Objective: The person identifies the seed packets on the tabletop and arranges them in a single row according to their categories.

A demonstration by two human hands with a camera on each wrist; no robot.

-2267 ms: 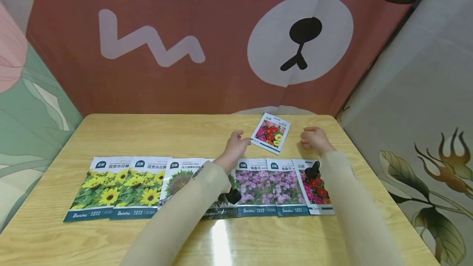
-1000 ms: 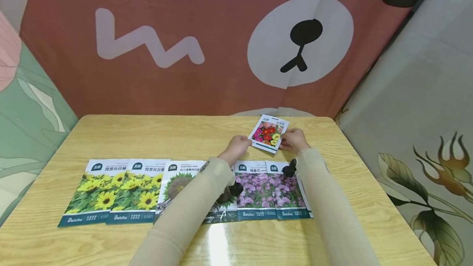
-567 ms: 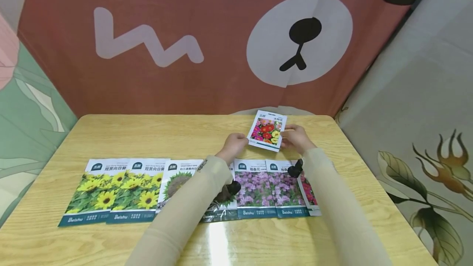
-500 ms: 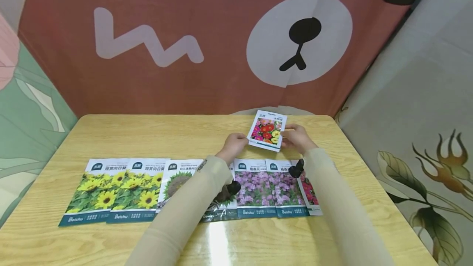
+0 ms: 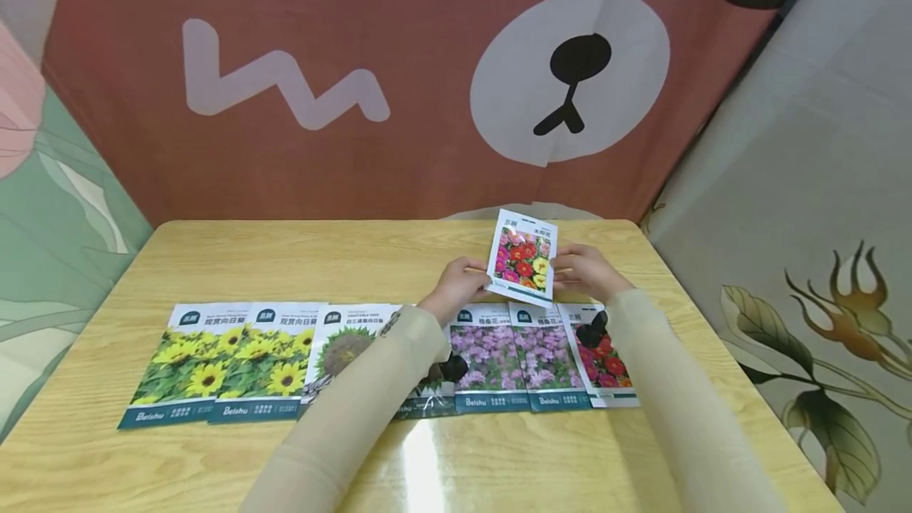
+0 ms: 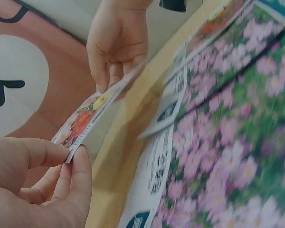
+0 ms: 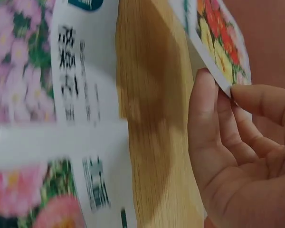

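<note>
A seed packet with red, pink and yellow flowers is held up off the table between both hands. My left hand pinches its lower left corner between thumb and fingers, as the left wrist view shows the packet edge-on. On the opposite edge, my right hand pinches with thumb and fingertips; the right wrist view has this hand with its fingers behind the packet. The packet is tilted, its picture side facing me.
A row of overlapping seed packets lies nearer me: yellow sunflower packets, a large sunflower head packet, purple flower packets and a red flower packet. My left sleeve covers part of the row. The wooden table meets a bear-print curtain.
The flower packet lay on the table with both hands near it. My right hand has moved in and taken its right edge; the packet is now lifted and tipped toward me.
</note>
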